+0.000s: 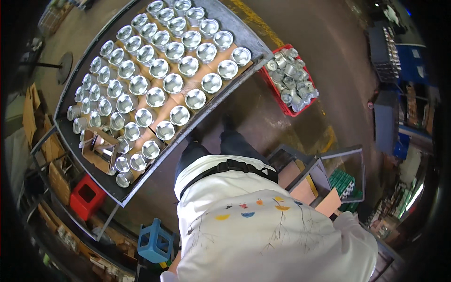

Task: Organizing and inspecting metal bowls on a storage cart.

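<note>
- Fingers are out of frame on both hands, so I can't say whether they're spread, curled or gripping something.
- Only a sliver of the left forearm [175,264] shows at the bottom, near a blue plastic stool [154,242]. Nothing to go on for the right hand.
- What could go wrong, imo: the silver metal pistons [173,83] in the row along the near edge of the counter [233,26] look like the risky ones. A bumped hip or a snagged sleeve could knock one off, since the legs [192,152] are right by that edge.
- They're also packed pretty tight, so a careless reach might tip one into its neighbours.
- Similar parts [290,70] are heaped in the red crate [276,96] on the floor, so a kick could send one rolling.
- As for where stuff is: the pistons stand in rows on brown cardboard [191,83], ahead and left of the body. Can't place them exactly against the fingers, but no hand shows touching any.
</note>
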`<state>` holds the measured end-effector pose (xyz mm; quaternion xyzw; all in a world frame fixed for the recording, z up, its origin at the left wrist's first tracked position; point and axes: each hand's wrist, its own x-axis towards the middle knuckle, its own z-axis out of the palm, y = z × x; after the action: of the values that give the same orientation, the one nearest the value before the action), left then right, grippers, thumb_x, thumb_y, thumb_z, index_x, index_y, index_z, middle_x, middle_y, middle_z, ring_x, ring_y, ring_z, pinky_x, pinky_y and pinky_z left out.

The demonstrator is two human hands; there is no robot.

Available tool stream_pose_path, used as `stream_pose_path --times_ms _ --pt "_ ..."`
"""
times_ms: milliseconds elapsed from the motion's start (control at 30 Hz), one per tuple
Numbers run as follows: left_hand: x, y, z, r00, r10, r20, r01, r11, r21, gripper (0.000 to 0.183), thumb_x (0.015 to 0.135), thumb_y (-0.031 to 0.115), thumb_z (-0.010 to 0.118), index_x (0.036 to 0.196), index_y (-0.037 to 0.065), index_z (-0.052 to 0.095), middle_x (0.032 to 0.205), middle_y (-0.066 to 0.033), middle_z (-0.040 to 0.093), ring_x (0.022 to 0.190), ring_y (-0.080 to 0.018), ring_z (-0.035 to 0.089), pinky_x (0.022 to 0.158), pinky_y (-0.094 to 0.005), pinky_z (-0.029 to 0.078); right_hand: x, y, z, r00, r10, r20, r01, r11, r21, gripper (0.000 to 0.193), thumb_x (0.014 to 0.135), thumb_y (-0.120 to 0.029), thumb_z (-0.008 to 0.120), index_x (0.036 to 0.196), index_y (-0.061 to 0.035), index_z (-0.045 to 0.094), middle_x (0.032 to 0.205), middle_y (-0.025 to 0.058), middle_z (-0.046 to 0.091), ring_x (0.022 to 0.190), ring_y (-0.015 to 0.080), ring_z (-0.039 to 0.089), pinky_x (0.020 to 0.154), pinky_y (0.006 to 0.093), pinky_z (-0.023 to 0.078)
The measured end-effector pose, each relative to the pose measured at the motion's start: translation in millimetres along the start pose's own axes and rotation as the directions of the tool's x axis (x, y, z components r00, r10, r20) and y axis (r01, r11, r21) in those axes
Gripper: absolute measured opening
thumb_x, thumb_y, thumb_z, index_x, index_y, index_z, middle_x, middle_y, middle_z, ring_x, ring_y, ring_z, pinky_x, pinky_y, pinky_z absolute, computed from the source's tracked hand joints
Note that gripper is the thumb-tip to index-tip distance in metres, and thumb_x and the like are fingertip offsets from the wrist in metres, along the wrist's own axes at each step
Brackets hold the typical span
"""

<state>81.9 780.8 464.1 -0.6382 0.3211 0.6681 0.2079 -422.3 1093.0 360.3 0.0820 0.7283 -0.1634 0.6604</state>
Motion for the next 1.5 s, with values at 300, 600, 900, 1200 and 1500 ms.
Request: stream_pose_path --times_ms 300,600,900,1200,1500 --pt "-58.3 111.9 75.7 0.998 -0.021 -0.063 0.011 0.986 -0.164 0.029 0.081 0.015 0.068 0.104 -0.005 0.067 0.092 -0.0109 0.072 0.080 -0.0203 0.067 0.074 -0.0341 0.054 23.1 -63.8 -133.8 0.991 -0.089 -0.095 0.073 0.985 -0.157 0.010 0.090 -0.018 0.063 0.086 -0.0087 0.064 0.074 0.0019 0.061 0.065 0.0138 0.057 0.059 0.0321 0.047" --pt "-40.5 121.2 193.2 0.989 0.019 -0.149 -0.073 0.929 -0.363 0.032 0.080 0.013 0.069 0.106 -0.006 0.066 0.093 -0.0119 0.072 0.081 -0.0199 0.067 0.074 -0.0330 0.054 39.0 -63.1 -177.0 0.999 -0.043 0.007 0.043 0.954 -0.298 0.009 0.089 -0.016 0.062 0.088 -0.0078 0.064 0.075 0.0038 0.062 0.068 0.0147 0.058 0.063 0.0325 0.048" --pt "12.6 -41.0 229.1 0.987 0.076 -0.140 -0.132 0.880 -0.455 0.045 0.085 0.016 0.071 0.123 -0.004 0.059 0.111 -0.0125 0.067 0.092 -0.0162 0.065 0.077 -0.0309 0.054 24.5 -14.2 -186.8 0.987 0.093 0.133 -0.010 0.854 -0.520 0.009 0.089 -0.015 0.061 0.089 -0.0069 0.065 0.077 0.0057 0.064 0.072 0.0157 0.060 0.066 0.0330 0.049" --pt "-34.7 144.5 170.5 0.940 -0.190 0.284 0.244 0.955 -0.170 0.049 0.082 0.006 0.074 0.127 -0.001 0.057 0.103 -0.0068 0.068 0.085 -0.0117 0.064 0.071 -0.0274 0.055 96.5 -204.8 -233.4 0.950 -0.230 -0.212 0.229 0.973 -0.033 0.026 0.095 -0.005 0.055 0.121 -0.0020 0.056 0.079 0.0051 0.063 0.063 0.0141 0.057 0.055 0.0264 0.047" --pt "38.0 230.7 43.7 0.966 0.254 -0.040 -0.257 0.962 -0.095 0.053 0.082 0.007 0.068 0.130 -0.008 0.050 0.082 -0.0124 0.069 0.063 -0.0150 0.064 0.055 -0.0264 0.050 65.2 -455.3 -114.5 0.466 -0.878 -0.104 0.786 0.465 -0.408 0.034 0.093 -0.017 0.061 0.125 -0.0052 0.061 0.094 0.0078 0.069 0.081 0.0168 0.064 0.075 0.0301 0.051"
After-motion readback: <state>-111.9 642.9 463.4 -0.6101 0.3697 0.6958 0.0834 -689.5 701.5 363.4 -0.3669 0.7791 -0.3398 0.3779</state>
